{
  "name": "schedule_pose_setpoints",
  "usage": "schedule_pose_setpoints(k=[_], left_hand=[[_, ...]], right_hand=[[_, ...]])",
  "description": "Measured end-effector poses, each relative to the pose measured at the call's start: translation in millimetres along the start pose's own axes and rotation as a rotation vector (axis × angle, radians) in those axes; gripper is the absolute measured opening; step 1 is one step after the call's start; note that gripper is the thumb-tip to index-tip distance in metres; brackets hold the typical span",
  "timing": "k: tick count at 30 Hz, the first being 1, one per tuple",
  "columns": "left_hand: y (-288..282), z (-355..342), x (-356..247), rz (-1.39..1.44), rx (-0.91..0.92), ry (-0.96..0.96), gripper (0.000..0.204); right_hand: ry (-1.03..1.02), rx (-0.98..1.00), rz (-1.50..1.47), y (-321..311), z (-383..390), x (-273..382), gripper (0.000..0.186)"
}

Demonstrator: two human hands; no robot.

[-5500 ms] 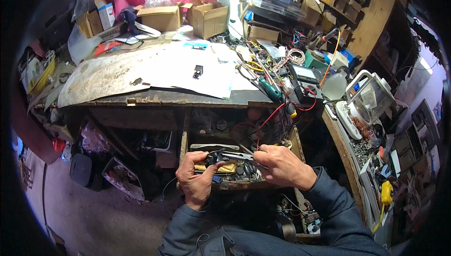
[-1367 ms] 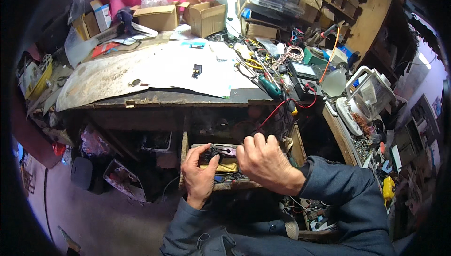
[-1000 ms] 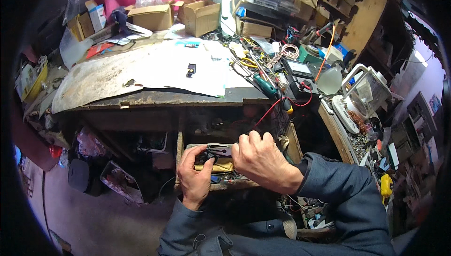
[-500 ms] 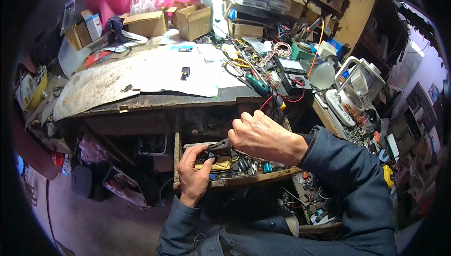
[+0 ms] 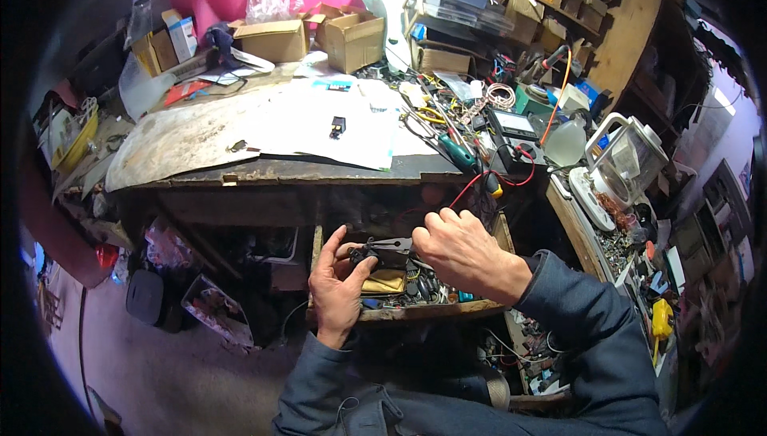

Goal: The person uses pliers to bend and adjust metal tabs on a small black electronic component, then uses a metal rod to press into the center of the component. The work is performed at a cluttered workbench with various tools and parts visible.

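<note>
In the head view, just below centre over the open drawer (image 5: 435,311), left hand (image 5: 335,296) grasps a small dark part (image 5: 361,254), thumb pressed against it, index finger pointing up toward 12 o'clock. At its 3 o'clock, right hand (image 5: 467,254) is clenched in a fist around the pliers (image 5: 391,244), handles mostly hidden; nose points to 9 o'clock, right at the part. Can't tell if the jaws bite it. Yellow packet (image 5: 385,282) lies in the drawer at 6 o'clock from the pliers, loose bits beside it. On the bench, white sheet (image 5: 272,128) at 11 o'clock from the hands, small black block (image 5: 338,127) on it; green-handled screwdriver (image 5: 455,152) at 1 o'clock; meter (image 5: 514,124) between 1 and 2; clear jug (image 5: 631,160) at 2; red wire (image 5: 518,185) near the meter.
</note>
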State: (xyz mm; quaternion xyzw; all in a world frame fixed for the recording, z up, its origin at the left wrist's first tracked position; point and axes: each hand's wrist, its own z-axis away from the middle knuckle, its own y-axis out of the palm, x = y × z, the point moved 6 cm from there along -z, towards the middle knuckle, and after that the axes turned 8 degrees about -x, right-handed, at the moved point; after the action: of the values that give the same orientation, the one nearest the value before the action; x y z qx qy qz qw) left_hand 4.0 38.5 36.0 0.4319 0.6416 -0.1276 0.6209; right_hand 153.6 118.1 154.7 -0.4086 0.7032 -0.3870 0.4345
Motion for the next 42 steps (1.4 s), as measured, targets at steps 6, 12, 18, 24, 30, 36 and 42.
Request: schedule_pose_setpoints(k=[6,12,18,24,30,36,42], left_hand=[[-2.5,-0.6,1.1,-0.009,-0.036,-0.019,0.058],[-5.9,-2.1,11.1,-0.056,-0.044,-0.042,0.040],[-3.0,0.5,6.7,-0.121,-0.004,0.013,0.039],[-3.0,1.6,-15.3,-0.381,-0.019,0.200,0.041],[-5.7,7.9,-11.8,-0.407,-0.081,0.207,0.041],[-9.8,7.7,-4.4,-0.346,-0.133,0.127,0.044],[-6.6,10.1,-13.3,-0.401,-0.097,0.210,0.047]], right_hand=[[0.112,0.029,-0.090,13.9,7.8,1.2,0.008],[0.049,-0.124,0.036,-15.7,-0.6,7.7,0.009],[-0.078,-0.135,0.221,-15.4,-5.8,27.2,0.014],[-0.145,-0.137,0.299,-18.2,-11.5,34.7,0.015],[-0.103,-0.098,0.372,-11.4,-9.2,45.5,0.014],[-0.065,-0.076,0.449,-0.5,-5.1,57.8,0.015],[-0.130,-0.062,0.428,-3.0,-7.9,45.4,0.016]])
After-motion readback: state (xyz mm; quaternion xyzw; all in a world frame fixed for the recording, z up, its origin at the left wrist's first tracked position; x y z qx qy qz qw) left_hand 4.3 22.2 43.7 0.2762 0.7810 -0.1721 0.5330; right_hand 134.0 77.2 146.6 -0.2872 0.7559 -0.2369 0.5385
